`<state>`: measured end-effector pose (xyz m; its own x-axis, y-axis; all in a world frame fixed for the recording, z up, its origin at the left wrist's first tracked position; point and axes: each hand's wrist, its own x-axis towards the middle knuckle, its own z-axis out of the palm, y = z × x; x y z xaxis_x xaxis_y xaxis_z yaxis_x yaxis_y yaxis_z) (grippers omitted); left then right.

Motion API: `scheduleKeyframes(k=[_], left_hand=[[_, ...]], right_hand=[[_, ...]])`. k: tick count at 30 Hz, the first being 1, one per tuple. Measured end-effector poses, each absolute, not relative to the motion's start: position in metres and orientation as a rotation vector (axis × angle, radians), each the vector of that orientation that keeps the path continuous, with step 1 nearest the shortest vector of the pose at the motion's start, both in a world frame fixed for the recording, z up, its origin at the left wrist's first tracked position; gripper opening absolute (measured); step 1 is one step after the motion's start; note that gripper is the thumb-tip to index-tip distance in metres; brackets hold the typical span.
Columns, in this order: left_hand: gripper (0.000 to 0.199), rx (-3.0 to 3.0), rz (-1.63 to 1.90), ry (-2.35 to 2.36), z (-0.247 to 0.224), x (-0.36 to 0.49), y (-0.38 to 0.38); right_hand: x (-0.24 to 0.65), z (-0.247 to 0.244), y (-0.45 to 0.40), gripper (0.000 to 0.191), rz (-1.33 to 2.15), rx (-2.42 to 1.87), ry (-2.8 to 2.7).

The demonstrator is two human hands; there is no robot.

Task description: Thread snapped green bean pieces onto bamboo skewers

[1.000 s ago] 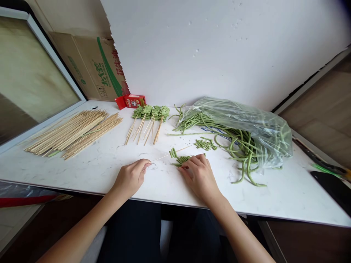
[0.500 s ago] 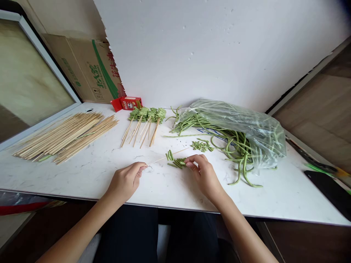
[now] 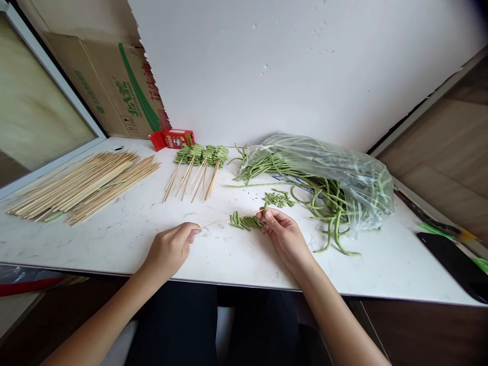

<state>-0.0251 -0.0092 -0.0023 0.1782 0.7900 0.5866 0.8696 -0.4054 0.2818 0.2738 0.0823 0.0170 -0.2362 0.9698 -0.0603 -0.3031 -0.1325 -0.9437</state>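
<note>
A thin wooden skewer [image 3: 215, 222] is pinched at its near end by my left hand [image 3: 171, 247], which is closed. Its far end reaches my right hand [image 3: 284, 231], whose closed fingers hold a short green bean piece [image 3: 266, 207] at the tip. Whether the piece is pierced I cannot tell. Just left of those fingers, a row of cut bean pieces [image 3: 246, 221] lies on the white table [image 3: 213, 259], below the skewer. Behind my right hand sits a small heap of cut pieces [image 3: 280, 198].
Filled bean skewers [image 3: 202, 155] lie at the back, near a red box [image 3: 178, 138]. Bare skewers [image 3: 87, 178] are spread on the left. Long beans [image 3: 328, 195] spill from a clear plastic bag [image 3: 366, 178] on the right. A black phone-like object [image 3: 453, 264] rests at the right edge.
My right hand has lifted from the row of pieces to the skewer's far end, with a bean piece in its fingers. My left hand keeps its pinch. The view has shifted slightly.
</note>
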Motion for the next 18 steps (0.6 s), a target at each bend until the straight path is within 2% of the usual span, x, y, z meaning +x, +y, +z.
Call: scheduleKeyframes(k=[18], left_hand=[[0.041, -2.327, -1.022, -1.694, -0.0054, -0.0279, -0.0096]], right_hand=[[0.2720, 0.0200, 0.0819, 0.031, 1.577, -0.920, -1.031]])
